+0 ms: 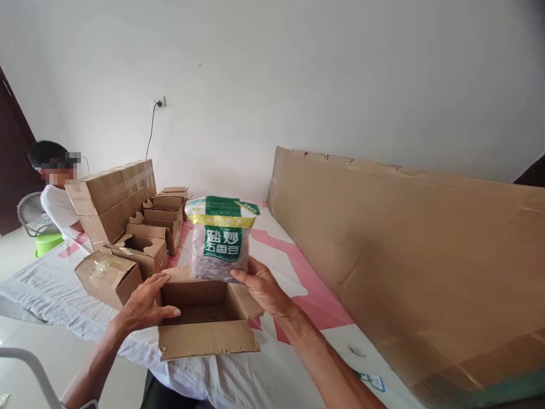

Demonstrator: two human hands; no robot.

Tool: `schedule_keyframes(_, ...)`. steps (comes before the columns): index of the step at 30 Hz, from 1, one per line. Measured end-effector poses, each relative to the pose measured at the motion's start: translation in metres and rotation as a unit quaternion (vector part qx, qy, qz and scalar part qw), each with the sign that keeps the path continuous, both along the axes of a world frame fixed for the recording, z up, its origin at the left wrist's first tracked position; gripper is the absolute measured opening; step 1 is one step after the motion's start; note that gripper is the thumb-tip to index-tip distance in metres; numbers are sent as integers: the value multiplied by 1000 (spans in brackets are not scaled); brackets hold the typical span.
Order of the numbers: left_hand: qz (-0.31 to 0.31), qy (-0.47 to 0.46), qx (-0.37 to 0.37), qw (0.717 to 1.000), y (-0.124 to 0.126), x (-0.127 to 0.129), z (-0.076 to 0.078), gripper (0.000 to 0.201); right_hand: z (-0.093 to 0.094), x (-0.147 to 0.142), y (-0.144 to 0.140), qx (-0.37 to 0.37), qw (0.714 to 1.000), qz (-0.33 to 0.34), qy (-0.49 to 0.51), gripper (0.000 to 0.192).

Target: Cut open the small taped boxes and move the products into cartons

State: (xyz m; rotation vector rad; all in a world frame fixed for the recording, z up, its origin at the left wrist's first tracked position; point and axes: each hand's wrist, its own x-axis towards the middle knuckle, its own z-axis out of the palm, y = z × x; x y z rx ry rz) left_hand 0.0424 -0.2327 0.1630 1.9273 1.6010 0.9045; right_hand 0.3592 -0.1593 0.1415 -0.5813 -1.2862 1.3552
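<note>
My right hand [260, 284] grips a bag of beans [221, 237] by its lower right corner, thumb in front. The clear bag has a green and yellow label with white characters, and it is held upright above the far side of an open cardboard box [208, 339]. That box stands in front of me with its flaps spread, and the part of its inside that shows is bare. At the box's left edge is my left hand [147, 304], its thumb stretched over the opening and its fingers apart along the left flap.
A taped box [108, 272] stands left of the open one. Behind it runs a row of open boxes [147, 253], beside stacked closed cartons [114, 196]. A large cardboard sheet [404, 255] leans along the right side. A person [59, 199] sits at the far left near a fan [32, 213].
</note>
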Motion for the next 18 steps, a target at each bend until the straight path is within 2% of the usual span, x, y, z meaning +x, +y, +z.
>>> schedule_keyframes(2, -23, 45, -12, 999, -7, -2, -14, 84, 2, 12, 0, -3, 999, -41, 2, 47)
schedule_keyframes(4, -71, 42, -9, 997, -7, 0, -23, 85, 3, 19, 0, -9, 997, -69, 17, 48)
schedule_keyframes(6, -120, 6, -1, 993, -3, 4, -26, 82, 3, 23, 1, -16, 995, -90, 39, 51)
schedule_keyframes(8, -127, -53, 18, 990, 6, 4, -27, 69, 2, 27, 3, -21, 992, -110, 57, 53)
schedule_keyframes(10, -65, -113, 47, 990, 18, -1, -29, 54, -2, 31, 6, -24, 989, -131, 66, 52)
schedule_keyframes(12, 33, -137, 56, 988, 29, -12, -37, 48, -8, 38, 11, -31, 985, -152, 69, 52)
schedule_keyframes(15, 163, -61, 47, 984, 39, -32, -59, 45, -20, 48, 20, -37, 981, -176, 76, 51)
schedule_keyframes(18, 229, 45, 64, 970, 32, -49, -83, 44, -31, 55, 30, -35, 978, -187, 82, 50)
